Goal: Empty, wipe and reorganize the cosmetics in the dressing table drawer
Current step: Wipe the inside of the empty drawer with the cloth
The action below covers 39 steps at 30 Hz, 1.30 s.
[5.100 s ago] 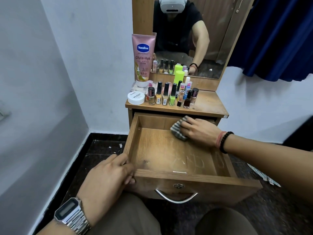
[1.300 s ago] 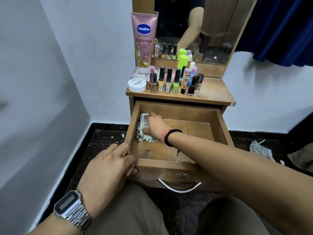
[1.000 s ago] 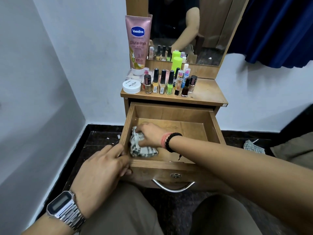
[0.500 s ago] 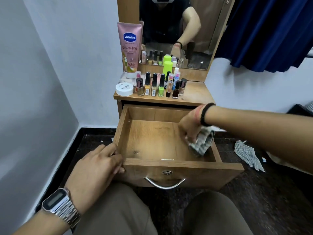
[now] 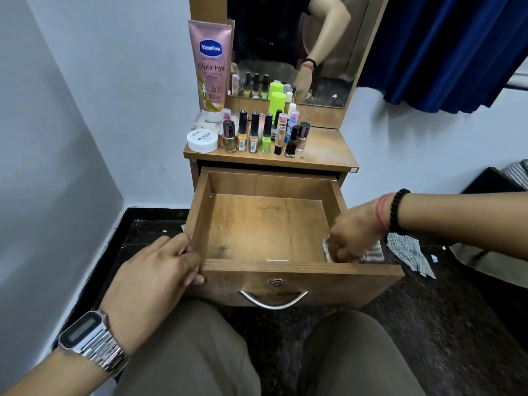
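The wooden drawer (image 5: 300, 271) stands pulled out with nothing on its floor. My left hand (image 5: 154, 272) holds its front left corner, fingers curled over the rim. My right hand (image 5: 353, 238) grips a striped grey cloth (image 5: 371, 251) at the drawer's front right corner, over the right wall. On the tabletop (image 5: 323, 151) stand a pink Vaseline tube (image 5: 211, 67), a white jar (image 5: 202, 140) and several nail polish bottles (image 5: 267, 132).
A mirror (image 5: 291, 47) rises behind the tabletop. Another checked cloth (image 5: 411, 254) lies on the dark floor to the right of the drawer. A blue curtain (image 5: 451, 50) hangs at the upper right, and a white wall closes in on the left. My knees are below the drawer.
My right hand swept the cloth from the drawer's left side across to the front right corner and over the right wall. My left hand stayed on the front left corner.
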### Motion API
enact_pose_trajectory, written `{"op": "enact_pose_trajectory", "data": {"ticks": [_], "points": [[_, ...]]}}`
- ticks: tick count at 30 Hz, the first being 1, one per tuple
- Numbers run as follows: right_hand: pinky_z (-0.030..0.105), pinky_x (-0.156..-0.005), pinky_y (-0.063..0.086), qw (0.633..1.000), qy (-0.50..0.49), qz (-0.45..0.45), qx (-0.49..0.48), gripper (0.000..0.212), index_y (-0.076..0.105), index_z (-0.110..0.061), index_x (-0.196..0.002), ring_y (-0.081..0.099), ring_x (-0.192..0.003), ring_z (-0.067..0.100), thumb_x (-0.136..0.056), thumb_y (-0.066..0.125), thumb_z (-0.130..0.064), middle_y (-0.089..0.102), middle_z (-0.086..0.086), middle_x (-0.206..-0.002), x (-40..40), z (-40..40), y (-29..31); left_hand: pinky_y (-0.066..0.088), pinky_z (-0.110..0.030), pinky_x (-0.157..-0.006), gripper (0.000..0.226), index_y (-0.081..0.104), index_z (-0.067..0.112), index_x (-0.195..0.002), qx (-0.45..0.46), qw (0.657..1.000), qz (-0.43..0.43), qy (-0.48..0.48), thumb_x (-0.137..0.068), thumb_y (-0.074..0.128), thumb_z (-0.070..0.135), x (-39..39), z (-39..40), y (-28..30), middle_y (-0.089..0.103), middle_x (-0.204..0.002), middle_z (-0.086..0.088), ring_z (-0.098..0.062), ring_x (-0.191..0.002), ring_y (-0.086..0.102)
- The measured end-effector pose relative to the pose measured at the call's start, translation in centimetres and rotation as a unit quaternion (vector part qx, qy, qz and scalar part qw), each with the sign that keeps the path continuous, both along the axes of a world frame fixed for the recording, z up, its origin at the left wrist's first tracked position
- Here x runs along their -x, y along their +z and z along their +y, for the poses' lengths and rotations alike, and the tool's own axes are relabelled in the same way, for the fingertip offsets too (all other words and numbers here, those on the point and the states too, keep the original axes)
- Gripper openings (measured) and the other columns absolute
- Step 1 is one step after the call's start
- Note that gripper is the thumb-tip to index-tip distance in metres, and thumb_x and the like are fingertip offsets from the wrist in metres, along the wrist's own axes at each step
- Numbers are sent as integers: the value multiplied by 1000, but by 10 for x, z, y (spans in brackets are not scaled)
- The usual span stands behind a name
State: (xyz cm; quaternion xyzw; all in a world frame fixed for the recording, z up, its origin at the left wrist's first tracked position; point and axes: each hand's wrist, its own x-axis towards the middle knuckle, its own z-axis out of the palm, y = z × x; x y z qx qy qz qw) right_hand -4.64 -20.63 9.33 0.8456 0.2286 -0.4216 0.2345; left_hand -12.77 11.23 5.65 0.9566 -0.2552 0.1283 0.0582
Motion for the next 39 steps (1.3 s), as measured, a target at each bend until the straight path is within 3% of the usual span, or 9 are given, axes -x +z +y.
{"op": "enact_pose_trajectory", "data": {"ticks": [4,6,8,12,17,25,30,36,39], "points": [[41,-91,52,1000,-14,-22,6,31,69,-23,-110,63,-90,18,-96,44,-35,71,1,-105,-13,0,2,22,-20,-45,42,43,23,-54,3,1000,-2,0,-61,84,26,1,0,1,49,-72,9,-17,-63,50],[42,-111,33,991,58,-112,35,35,64,-25,-120,55,-117,16,-99,37,-35,63,-2,-126,-28,-5,2,25,-23,-45,40,45,23,-54,2,1000,-6,-2,-60,85,27,1,0,3,50,-72,8,-18,-63,51],[43,-118,20,984,89,-151,43,38,63,-23,-121,48,-127,16,-99,34,-34,57,-3,-134,-33,-10,-3,26,-23,-45,40,46,22,-54,-2,1000,-10,-4,-60,85,28,1,0,4,50,-72,8,-17,-62,51],[39,-94,47,992,81,-92,-30,30,69,-23,-96,60,-93,20,-95,41,-33,69,-1,-93,-12,-9,-10,25,-22,-47,46,40,23,-55,3,1000,-14,-5,-60,85,26,0,1,2,50,-71,8,-17,-62,51],[31,-67,46,992,24,-35,-116,22,54,-28,-71,48,-61,7,-91,46,-25,53,-11,-63,3,-11,-5,26,-24,-47,57,28,28,-59,16,1000,-17,-11,-61,85,27,0,0,0,50,-70,7,-17,-62,51],[32,-71,49,985,82,-38,-146,19,66,-22,-89,52,-66,12,-92,47,-27,58,-8,-72,-7,1,-4,32,-27,-48,50,35,25,-57,18,1000,-18,-7,-63,84,27,-1,2,0,51,-71,5,-18,-63,52],[39,-104,39,997,68,29,-26,34,60,-34,-120,55,-112,17,-88,53,-41,64,-6,-118,-7,-7,4,32,-26,-47,51,32,27,-59,25,999,-21,-4,-64,83,25,-2,2,-3,49,-71,6,-18,-63,51],[32,-89,50,997,48,55,-40,33,67,-26,-117,57,-103,17,-84,64,-22,65,-1,-112,-8,1,7,26,-23,-50,52,32,25,-56,16,1000,-11,6,-62,84,26,-1,1,-4,49,-70,9,-16,-62,50],[26,-77,51,997,53,55,-18,24,71,-22,-107,57,-88,12,-84,66,-19,65,-6,-96,-13,10,2,26,-24,-48,55,30,27,-57,11,1000,-5,8,-61,85,25,-1,0,-3,48,-70,8,-16,-62,49]]}}
